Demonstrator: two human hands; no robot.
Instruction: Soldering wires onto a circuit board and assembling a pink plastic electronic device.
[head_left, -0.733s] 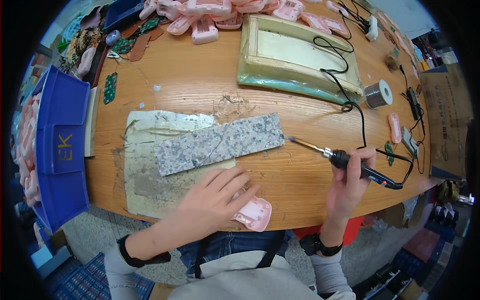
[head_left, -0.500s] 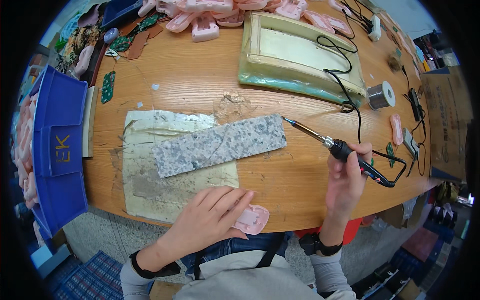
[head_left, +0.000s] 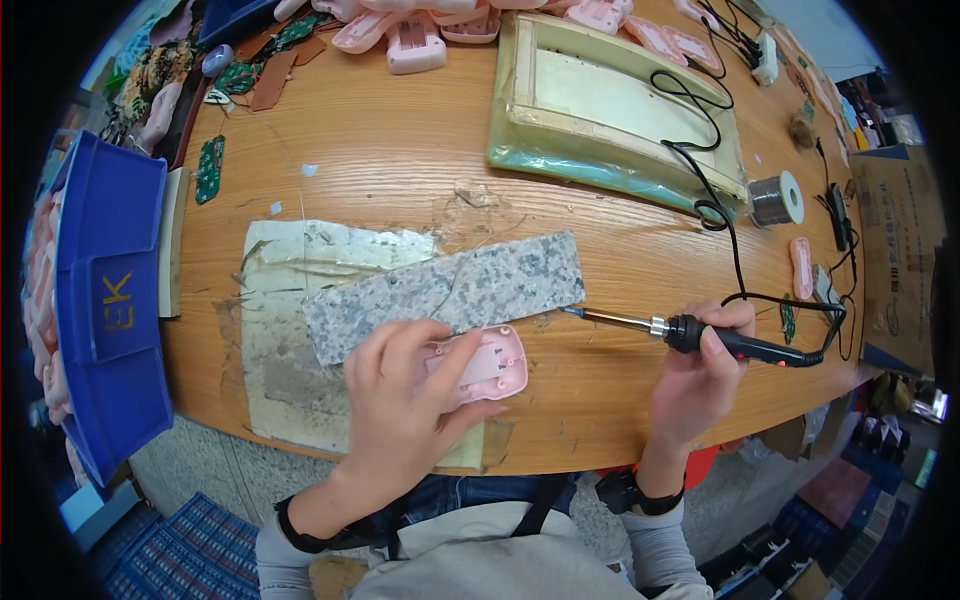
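In my left hand (head_left: 400,385) is a pink plastic housing (head_left: 503,372), its hollow inner side with small posts facing up. Thumb and fingers wrap its left part and hide it. The housing is at the near edge of a speckled grey stone slab (head_left: 450,285), which lies slanted over a worn pale sheet (head_left: 270,375). My right hand (head_left: 697,375) grips a soldering iron (head_left: 690,335) by its black handle. Its metal tip points left, just off the slab's lower right corner, a little right of the housing.
A blue bin (head_left: 110,300) of pink parts stands at the left. Pink housings (head_left: 415,45) are heaped at the back beside a pale wooden tray (head_left: 620,110). A solder spool (head_left: 777,200), the iron's black cord (head_left: 738,260) and a cardboard box (head_left: 900,260) are on the right.
My left hand has lifted the pink housing up and forward to the slab's near edge. The soldering iron's tip has dropped from the slab's upper right corner to below its right end.
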